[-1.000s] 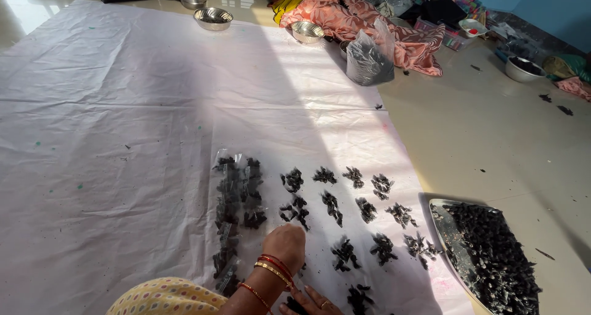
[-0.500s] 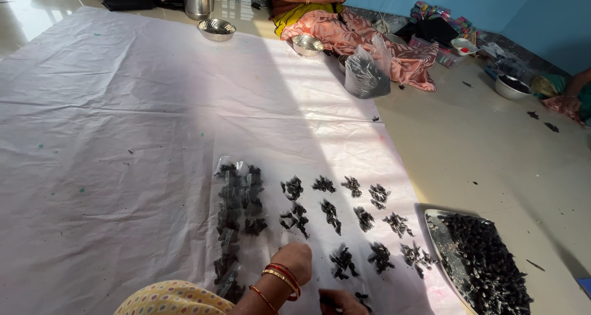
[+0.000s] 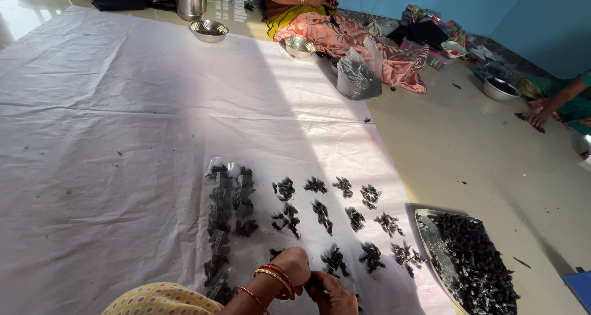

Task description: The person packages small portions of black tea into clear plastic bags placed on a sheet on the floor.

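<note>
Sheet (image 3: 123, 136): white, spread over the floor, cut off at the left and bottom edges.
Tray (image 3: 431, 229): at the sheet's right edge, partly cut off, heaped with dark pieces.
Piles (image 3: 354, 219): small dark heaps set in rows near the bottom edge.
Left hand (image 3: 292, 267): curled over something unseen among the piles.
Right hand (image 3: 335, 293): half cut off; grip cannot be told.

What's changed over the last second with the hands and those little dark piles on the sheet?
The left hand drew back toward the sheet's near edge, and the right hand came into view beside it, both over dark pieces. The small piles, filled packets and tray stayed put; only the camera tilted.
</note>
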